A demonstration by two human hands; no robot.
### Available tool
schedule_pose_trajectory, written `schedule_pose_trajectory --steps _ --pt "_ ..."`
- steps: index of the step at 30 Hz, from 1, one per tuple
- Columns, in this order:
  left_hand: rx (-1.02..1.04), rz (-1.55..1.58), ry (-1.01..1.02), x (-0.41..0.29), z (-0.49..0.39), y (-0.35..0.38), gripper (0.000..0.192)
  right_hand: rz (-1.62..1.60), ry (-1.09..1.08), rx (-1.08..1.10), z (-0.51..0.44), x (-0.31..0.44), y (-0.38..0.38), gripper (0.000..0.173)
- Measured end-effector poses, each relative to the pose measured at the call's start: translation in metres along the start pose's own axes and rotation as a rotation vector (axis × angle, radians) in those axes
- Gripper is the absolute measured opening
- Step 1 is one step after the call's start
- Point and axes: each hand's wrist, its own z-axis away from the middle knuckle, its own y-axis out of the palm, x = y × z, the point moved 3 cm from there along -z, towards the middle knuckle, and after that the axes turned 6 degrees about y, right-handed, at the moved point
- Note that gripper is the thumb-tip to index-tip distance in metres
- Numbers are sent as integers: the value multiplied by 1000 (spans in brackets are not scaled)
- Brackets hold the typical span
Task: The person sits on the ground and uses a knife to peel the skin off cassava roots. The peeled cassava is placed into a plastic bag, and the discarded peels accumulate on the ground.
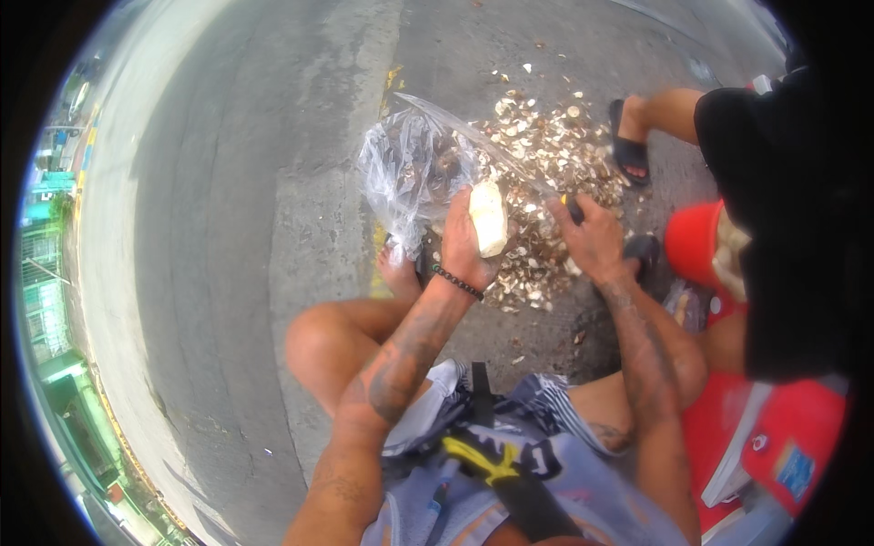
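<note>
My left hand [461, 235] is closed around a pale, peeled root or tuber [489, 220], its cut end facing me. In my right hand [593, 239] is the dark handle of a large knife [471, 133], whose long blade points up and to the left, beyond the tuber and apart from it. Below both hands a wide heap of peelings [546, 147], brown and whitish, covers the ground. A clear plastic bag [399, 170] lies to the left of the heap; what is inside is hard to make out.
Another person's sandalled foot [633, 147] stands at the heap's right edge. Close by is a red bucket [693, 239] holding pale pieces. A red cooler box [792, 437] with a white edge sits at my right. My bare left foot [399, 273] rests beside the bag.
</note>
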Motion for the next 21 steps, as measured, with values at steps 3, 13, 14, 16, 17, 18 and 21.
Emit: schedule_pose_trajectory --steps 3,13,14,16,17,18,21 --pt "46 -174 54 -2 0 1 37 -39 10 73 -1 -1 1 64" --pt "40 30 -54 7 3 3 60 -40 -240 142 17 15 16 69" --pt "-19 27 -72 10 0 -3 58 -28 -254 136 17 15 16 69" --pt "30 55 -45 15 -7 -9 54 -39 -276 85 17 13 16 70" --pt "48 -138 55 14 -10 -12 51 -61 -283 40 16 11 16 70" --pt "120 -331 192 11 -12 -12 49 -83 -291 -5 15 9 16 70" --pt "62 -157 63 8 -11 -15 44 51 -54 75 5 -9 19 70"
